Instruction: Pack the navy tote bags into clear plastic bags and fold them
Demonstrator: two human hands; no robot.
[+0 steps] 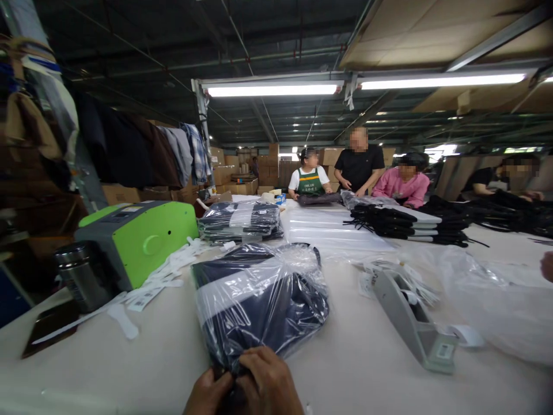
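Note:
A folded dark navy garment with a pale band across it lies inside a clear plastic bag [263, 294] on the white table [345, 369]. My left hand [209, 393] is closed on the gathered near end of the bag. Beside it, my right hand [272, 383] grips the same end, its fingers bent over the plastic and dark cloth. The fingertips almost meet, and part of what they pinch is hidden. Right of the bag stands a grey tape dispenser [417, 323]. Several more bagged garments [242, 220] are stacked just behind.
At left are a green machine [155, 242], a strip of white labels [168, 268], a steel thermos [84, 276] and a dark phone-like slab [52, 328]. Clear bags [332, 233] and black garments [389, 222] lie farther back. Loose plastic [488, 300] covers the right. Several people [358, 164] work across the table.

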